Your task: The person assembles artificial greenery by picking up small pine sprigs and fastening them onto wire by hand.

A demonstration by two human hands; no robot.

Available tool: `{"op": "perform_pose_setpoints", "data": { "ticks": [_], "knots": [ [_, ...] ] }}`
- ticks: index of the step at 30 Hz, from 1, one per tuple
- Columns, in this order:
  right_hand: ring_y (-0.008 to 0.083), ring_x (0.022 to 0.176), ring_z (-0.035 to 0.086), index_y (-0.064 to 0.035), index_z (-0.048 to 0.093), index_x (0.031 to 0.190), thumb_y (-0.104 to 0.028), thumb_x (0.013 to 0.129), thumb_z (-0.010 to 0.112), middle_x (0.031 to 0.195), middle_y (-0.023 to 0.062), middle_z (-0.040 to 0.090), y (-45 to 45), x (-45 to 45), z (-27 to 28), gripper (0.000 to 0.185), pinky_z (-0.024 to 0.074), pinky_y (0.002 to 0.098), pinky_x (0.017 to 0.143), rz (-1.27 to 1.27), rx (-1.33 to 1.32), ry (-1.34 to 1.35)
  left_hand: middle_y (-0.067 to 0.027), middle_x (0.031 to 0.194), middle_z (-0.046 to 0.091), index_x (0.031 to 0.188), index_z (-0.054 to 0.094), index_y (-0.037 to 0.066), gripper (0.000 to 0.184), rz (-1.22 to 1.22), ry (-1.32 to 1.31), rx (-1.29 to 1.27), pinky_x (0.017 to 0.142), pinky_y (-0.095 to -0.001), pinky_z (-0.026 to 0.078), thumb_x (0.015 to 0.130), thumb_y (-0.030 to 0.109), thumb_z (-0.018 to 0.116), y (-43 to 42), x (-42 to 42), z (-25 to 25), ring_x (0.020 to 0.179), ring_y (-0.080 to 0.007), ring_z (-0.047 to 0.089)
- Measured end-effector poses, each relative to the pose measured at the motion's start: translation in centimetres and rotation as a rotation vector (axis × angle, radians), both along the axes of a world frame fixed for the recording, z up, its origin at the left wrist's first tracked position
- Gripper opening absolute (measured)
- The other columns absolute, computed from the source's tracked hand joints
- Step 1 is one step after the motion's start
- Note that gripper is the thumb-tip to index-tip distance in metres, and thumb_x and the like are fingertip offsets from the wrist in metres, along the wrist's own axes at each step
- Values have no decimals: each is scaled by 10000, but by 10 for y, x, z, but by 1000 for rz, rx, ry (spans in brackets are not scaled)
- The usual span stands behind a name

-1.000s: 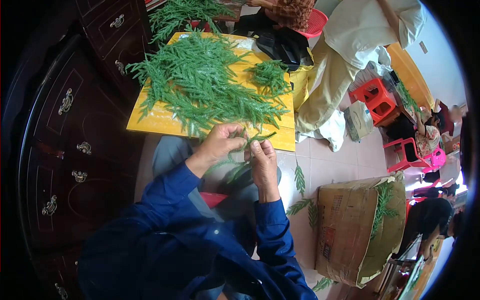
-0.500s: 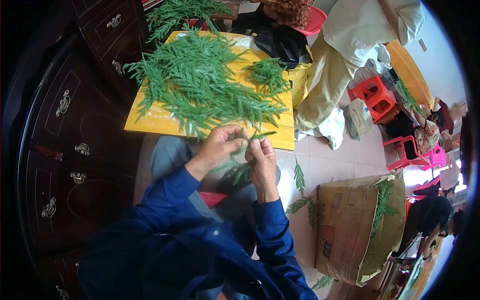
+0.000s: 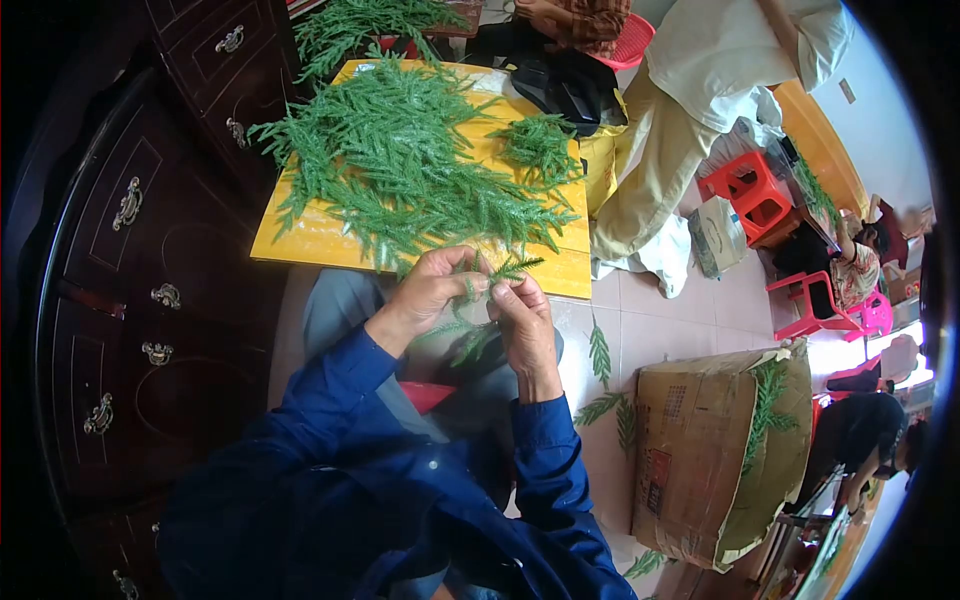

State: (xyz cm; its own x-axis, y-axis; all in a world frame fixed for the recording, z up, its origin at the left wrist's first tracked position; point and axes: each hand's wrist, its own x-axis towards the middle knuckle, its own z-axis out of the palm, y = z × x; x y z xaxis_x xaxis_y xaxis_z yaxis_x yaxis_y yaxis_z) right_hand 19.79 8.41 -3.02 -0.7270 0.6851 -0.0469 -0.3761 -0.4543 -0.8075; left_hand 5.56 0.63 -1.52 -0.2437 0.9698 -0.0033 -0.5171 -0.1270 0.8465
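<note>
Pinching the green sprig (image 3: 520, 267) lightly, with the left hand (image 3: 425, 296) and right hand (image 3: 529, 335) each closed in a fine grip on it, near the yellow surface (image 3: 568, 270) edge, should guide it without crushing its needles.

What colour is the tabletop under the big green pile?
The tabletop is yellow, clearest in the head view.

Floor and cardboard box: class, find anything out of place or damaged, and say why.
Green sprigs lie loose on the floor, apart from the pile on the table, so they look dropped. The box has a ragged, torn rim, so it looks damaged.
</note>
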Motion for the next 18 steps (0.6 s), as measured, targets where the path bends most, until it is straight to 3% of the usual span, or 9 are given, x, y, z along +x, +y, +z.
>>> {"op": "perform_pose_setpoints", "data": {
  "ticks": [7, 13, 18],
  "knots": [
    [78, 657, 511, -56, 615, 937, -102, 877, 622, 790, -8, 604, -1, 2, 7, 76, 417, 222, 615, 15, 61, 9, 36, 738, 585, 881, 613, 39, 86, 39, 63, 35, 610, -173, 423, 802, 11, 631, 3, 4, 1, 657, -25, 528],
    [70, 586, 494, -67, 600, 836, -150, 909, 605, 710, -10, 588, -2, 1, 4, 110, 398, 212, 547, -72, 91, -59, 56, 734, 573, 845, 644, 38, 84, 174, 509, -20, 626, -197, 392, 761, 32, 639, 1, 8, 4, 692, -24, 468],
    [60, 561, 478, -77, 584, 786, -162, 924, 587, 672, -13, 564, -3, 1, 7, 162, 377, 204, 516, -107, 152, -91, 65, 696, 567, 821, 657, 38, 79, 208, 577, 5, 598, -194, 383, 744, 26, 649, -1, 11, 11, 665, -14, 456]
  ]
}}
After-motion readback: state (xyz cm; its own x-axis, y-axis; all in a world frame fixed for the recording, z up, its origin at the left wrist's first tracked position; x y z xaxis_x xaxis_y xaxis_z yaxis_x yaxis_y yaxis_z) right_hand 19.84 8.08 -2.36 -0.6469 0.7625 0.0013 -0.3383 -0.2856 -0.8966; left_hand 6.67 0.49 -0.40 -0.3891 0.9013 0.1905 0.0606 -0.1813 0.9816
